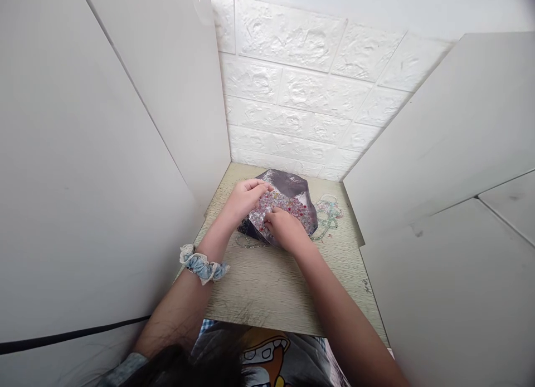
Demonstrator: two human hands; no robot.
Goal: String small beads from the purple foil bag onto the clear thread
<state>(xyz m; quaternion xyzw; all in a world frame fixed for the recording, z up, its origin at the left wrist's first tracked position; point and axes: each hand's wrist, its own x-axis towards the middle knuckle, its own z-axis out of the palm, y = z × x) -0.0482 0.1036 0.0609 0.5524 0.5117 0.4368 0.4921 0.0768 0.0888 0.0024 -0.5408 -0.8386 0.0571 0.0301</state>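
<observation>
A clear plastic bag (292, 195) full of small mixed-colour beads lies on the far part of a light wooden table (271, 287). My left hand (244, 197) rests on the bag's left side with fingers curled and pinched on it. My right hand (286, 228) presses on the bag's near edge, fingers closed in a pinch among the beads. What the fingertips hold is too small to name. A blue scrunchie (203, 263) sits on my left wrist.
Beaded strings (330, 214) lie on the table right of the bag, and another string (246, 241) peeks out by its near left. White panels (438, 153) wall in both sides; a white brick-pattern wall (301, 108) closes the back. A black cable (62, 337) runs at lower left.
</observation>
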